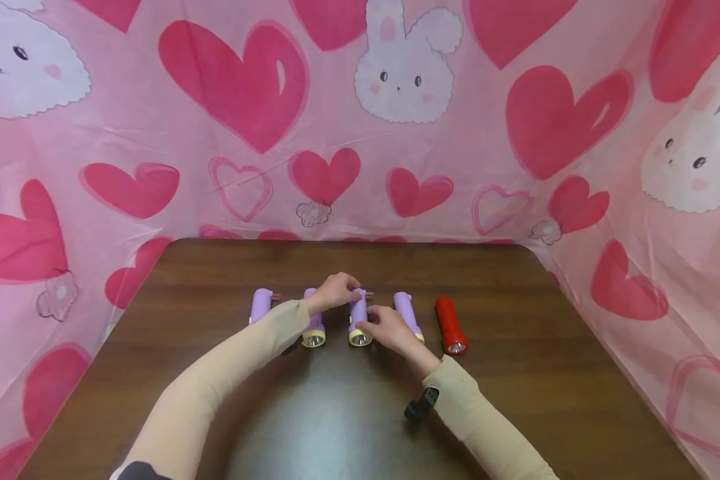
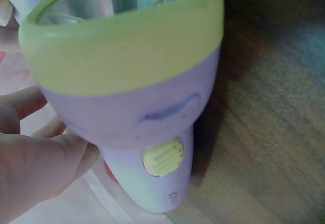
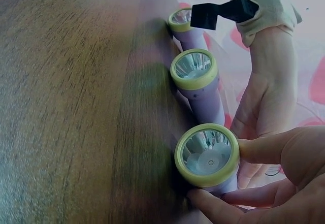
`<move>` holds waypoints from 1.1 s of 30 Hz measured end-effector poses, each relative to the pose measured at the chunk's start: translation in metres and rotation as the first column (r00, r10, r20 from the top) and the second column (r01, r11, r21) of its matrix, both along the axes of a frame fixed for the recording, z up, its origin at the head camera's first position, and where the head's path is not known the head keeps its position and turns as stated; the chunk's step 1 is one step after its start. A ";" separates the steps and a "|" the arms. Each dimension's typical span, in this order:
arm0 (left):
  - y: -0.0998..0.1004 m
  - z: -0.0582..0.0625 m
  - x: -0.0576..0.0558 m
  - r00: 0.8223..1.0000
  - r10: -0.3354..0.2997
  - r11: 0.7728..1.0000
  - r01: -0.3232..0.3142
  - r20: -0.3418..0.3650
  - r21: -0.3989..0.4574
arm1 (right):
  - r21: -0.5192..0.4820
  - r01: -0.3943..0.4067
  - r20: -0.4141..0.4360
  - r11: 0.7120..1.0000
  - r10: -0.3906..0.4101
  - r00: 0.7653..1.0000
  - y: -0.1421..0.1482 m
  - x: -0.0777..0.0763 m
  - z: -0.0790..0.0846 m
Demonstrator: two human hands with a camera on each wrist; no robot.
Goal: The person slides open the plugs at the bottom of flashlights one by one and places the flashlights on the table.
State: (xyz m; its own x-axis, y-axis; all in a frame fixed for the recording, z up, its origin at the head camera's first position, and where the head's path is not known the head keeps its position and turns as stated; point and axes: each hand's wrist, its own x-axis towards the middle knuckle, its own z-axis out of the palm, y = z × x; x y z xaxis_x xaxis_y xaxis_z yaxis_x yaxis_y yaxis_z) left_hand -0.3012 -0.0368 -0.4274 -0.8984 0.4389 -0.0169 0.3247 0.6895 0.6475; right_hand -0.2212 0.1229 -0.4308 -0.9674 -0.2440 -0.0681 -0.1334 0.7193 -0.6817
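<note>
Four-part row aside, the purple flashlight (image 1: 358,313) with a yellow rim, right of the table's middle, lies between both hands. My left hand (image 1: 335,292) holds its tail end, fingers bent over it. At its lens end my right hand (image 1: 391,327) grips the head; in the right wrist view thumb and fingers (image 3: 264,150) sit on either side of the yellow rim (image 3: 207,155). Under my left wrist lies another purple flashlight (image 1: 314,337), large in the left wrist view with its yellow switch (image 2: 163,158) showing. My left fingertips are partly hidden there.
More purple flashlights lie at the left (image 1: 261,303) and just right of my right hand (image 1: 405,310), partly covered by my arms. A red flashlight (image 1: 450,327) lies farther right. Pink heart-patterned cloth (image 1: 348,133) surrounds the brown table (image 1: 486,413).
</note>
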 end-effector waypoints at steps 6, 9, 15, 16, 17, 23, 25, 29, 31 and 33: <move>0.000 0.001 0.000 0.999 -0.039 0.999 0.039 -0.027 -0.010 | 0.004 -0.017 -0.058 1.000 0.017 0.998 0.000 0.002 0.000; -0.002 0.002 0.001 0.999 -0.046 0.999 0.046 -0.024 -0.005 | -0.005 -0.012 -0.055 1.000 0.012 0.998 -0.001 0.003 0.001; -0.010 0.004 0.003 0.998 -0.052 0.999 0.051 -0.036 -0.014 | 0.001 -0.016 -0.069 1.000 0.016 0.997 -0.007 0.004 0.009; -0.011 0.005 0.003 0.998 -0.051 0.999 0.050 -0.036 -0.016 | 0.001 -0.016 -0.076 1.000 0.016 0.997 -0.008 0.005 0.010; -0.012 0.005 0.004 0.998 -0.050 0.999 0.049 -0.037 -0.022 | 0.002 -0.018 -0.084 1.000 0.018 0.996 -0.008 0.005 0.011; -0.013 0.008 0.005 0.999 -0.049 0.998 0.049 0.010 -0.033 | -0.023 0.013 -0.067 1.000 -0.014 0.998 -0.002 0.010 0.020; -0.013 0.010 0.005 0.999 -0.048 0.998 0.049 0.019 -0.033 | -0.037 0.035 -0.039 0.999 -0.037 0.999 0.001 0.010 0.024; -0.011 0.017 0.003 0.999 -0.036 0.999 0.036 0.011 -0.025 | -0.056 0.059 -0.027 0.997 -0.060 0.998 0.005 0.010 0.033; -0.010 0.020 0.002 1.000 -0.030 0.999 0.030 0.000 -0.024 | -0.066 0.067 -0.016 0.996 -0.068 0.998 0.008 0.010 0.036; -0.009 0.023 0.002 1.000 -0.027 0.999 0.027 -0.003 -0.017 | -0.075 0.080 -0.001 0.994 -0.080 0.997 0.010 0.009 0.038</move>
